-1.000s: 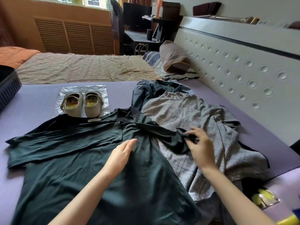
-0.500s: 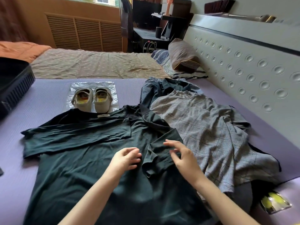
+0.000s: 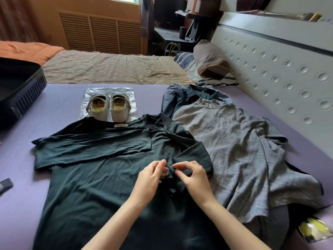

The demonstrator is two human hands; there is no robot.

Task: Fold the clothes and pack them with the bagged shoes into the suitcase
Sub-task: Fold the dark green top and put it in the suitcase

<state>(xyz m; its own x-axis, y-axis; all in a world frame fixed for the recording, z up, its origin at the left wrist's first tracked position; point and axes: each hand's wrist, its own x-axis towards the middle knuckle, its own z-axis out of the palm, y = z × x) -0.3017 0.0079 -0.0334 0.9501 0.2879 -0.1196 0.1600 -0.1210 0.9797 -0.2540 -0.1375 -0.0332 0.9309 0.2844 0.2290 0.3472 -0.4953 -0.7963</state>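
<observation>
1. While the dark green T-shirt lay spread flat on the purple mat, both hands met at the folded-in right sleeve near the middle of the garment.
2. The left hand pinched a small ridge of the sleeve fabric between thumb and fingertips — a narrow grip, closed on the cloth.
3. The right hand did the same just beside it, thumb and forefinger nipped on the same bunched edge, the two hands almost touching.
4. The shirt's other sleeve was already folded across the chest, and its neck label sat at the far edge, just in front of the shoes.
5. A pair of pale shoes stood side by side on a clear plastic bag — on top of it, not inside — beyond the collar.
6. To the right, a grey checked garment lay crumpled and partly over a dark blue shirt, its edge touching the green shirt's sleeve.
7. The open black suitcase sat at the far left edge of the mat, well apart from the clothes.
8. A small dark object lay at the left margin; what it was could not be told.
</observation>
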